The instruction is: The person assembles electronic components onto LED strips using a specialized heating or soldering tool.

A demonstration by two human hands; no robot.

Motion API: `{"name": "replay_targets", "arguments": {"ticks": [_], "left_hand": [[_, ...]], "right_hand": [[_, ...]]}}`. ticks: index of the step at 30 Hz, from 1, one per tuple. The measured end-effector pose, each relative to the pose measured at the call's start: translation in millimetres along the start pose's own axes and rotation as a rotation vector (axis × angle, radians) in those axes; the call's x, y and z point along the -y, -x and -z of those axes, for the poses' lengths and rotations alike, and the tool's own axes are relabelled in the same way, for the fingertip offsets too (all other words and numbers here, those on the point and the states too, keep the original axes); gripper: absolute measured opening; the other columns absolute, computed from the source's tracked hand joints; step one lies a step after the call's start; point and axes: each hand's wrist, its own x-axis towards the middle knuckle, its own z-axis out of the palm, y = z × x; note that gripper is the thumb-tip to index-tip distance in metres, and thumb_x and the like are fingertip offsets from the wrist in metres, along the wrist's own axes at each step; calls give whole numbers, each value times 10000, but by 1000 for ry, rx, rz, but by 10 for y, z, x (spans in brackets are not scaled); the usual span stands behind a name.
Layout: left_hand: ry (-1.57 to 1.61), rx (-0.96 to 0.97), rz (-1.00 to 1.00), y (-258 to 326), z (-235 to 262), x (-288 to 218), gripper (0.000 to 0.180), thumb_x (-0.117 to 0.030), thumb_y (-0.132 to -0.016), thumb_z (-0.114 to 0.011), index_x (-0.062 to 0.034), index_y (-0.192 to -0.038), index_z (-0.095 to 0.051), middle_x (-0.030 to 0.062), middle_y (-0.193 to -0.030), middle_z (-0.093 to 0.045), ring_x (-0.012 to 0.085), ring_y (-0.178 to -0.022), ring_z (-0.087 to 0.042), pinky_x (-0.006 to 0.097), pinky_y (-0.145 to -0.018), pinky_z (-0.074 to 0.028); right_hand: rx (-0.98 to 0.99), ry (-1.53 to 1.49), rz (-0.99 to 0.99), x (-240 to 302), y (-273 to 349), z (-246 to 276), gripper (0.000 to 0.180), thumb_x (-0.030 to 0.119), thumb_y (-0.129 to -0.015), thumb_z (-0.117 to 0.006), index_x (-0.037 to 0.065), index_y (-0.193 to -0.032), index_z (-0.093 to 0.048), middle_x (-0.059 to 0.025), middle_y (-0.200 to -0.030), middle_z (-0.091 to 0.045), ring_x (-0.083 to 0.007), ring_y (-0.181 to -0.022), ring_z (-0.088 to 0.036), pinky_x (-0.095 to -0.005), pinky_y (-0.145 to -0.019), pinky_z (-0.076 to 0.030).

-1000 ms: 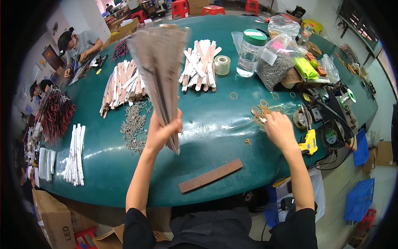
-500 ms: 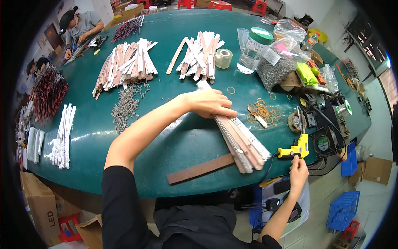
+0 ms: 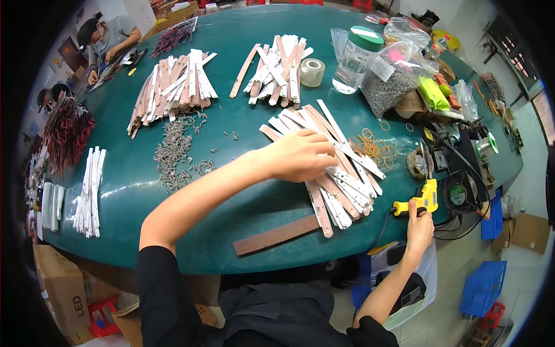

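A: Strips? Hands?
B: Flat white and brown strips (image 3: 332, 168) are fanned mid-table, pinned under spread left hand (image 3: 300, 155) fingers. Yellow glue gun (image 3: 421, 199) is gripped by right hand (image 3: 419, 226).
A: Versus earlier?
B: Bundle spread wider.

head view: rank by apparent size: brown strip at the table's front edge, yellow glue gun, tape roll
1. brown strip
2. yellow glue gun, held by right hand
3. tape roll, though farther away, so the last two are unsure
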Motion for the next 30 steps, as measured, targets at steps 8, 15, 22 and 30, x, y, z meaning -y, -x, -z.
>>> {"name": "replay_targets", "arguments": {"ticks": [8,15,22,30], "left_hand": [[-55,14,235,-634,-532,255,302,-175,-814,-666,-112,-1109,-653,55,-1066,-646,257,-1039,-607,392,-918,-473],[-184,49,158,-567,-745,194,158,-158,-818,-567,-96,-942,-640,47,-944,-631,238,-952,-617,365,-846,-493],[-288,-463,-41,-519,-136,220,215,-112,-790,-604,-44,-992,-581,76,-947,-589,215,-874,-609,312,-723,-524],[-81,-271,-140,309,564,-426,136,-152,-749,-600,-68,-816,-515,95,-938,-525,272,-848,-553,390,-737,-468]], "right_hand": [[39,-721,-232,-459,-199,-290,466,380,-921,-651,-72,-1027,-623,-114,-818,-676,-184,-668,-651,-312,-551,-499],[-4,-1661,-360,-380,-13,-170,251,210,-926,-639,7,-1057,-570,-90,-880,-593,-190,-743,-637,-338,-694,-580],[-270,-1688,-39,-274,321,-49,417,254,-955,-481,-15,-1273,-516,-135,-1164,-642,-168,-919,-635,-273,-762,-519],[-256,-1861,283,-228,506,528,547,89,-904,-500,-65,-1400,-331,-181,-1327,-487,-269,-1151,-544,-269,-787,-547]]}}
